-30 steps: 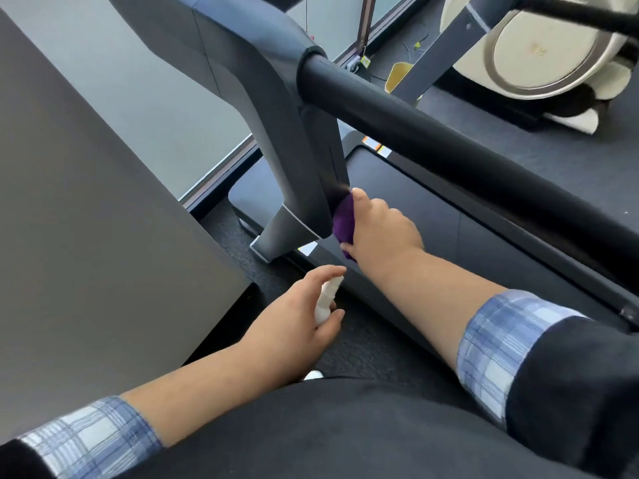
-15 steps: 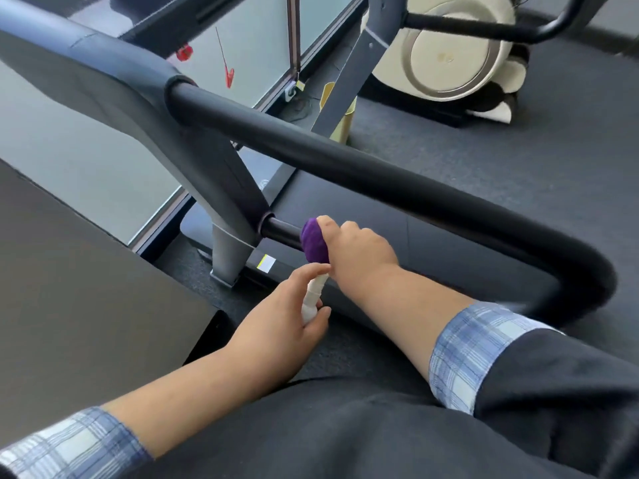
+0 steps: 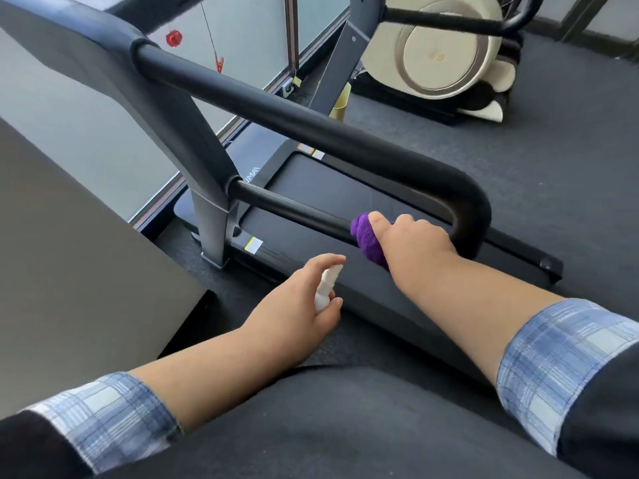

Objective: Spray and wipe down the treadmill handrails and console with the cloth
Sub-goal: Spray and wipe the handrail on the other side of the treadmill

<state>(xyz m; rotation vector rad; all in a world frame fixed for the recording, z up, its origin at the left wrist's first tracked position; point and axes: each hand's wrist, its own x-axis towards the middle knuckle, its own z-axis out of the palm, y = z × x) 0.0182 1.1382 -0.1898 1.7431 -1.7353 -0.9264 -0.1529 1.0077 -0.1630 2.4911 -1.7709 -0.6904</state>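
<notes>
A bunched purple cloth (image 3: 368,242) is wrapped over the lower black handrail (image 3: 294,210) of the treadmill, near its curved end. The right hand (image 3: 411,242) grips the cloth around the rail, thumb on top. The left hand (image 3: 304,305), lower and just beside, holds a small white spray bottle (image 3: 325,288), forefinger over its nozzle.

Soft daylight is coming in through the frosted window (image 3: 86,108) behind the treadmill's upper handrail (image 3: 311,133), keeping the room evenly bright. A pale sheen is running along the top of that handrail, and only faint shadows are lying on the floor beneath it. Near the handrail everything is looking sharp; toward the frame edges the straight lines are bowing from the wide lens, and the plaid sleeves (image 3: 560,371) are softening slightly.
</notes>
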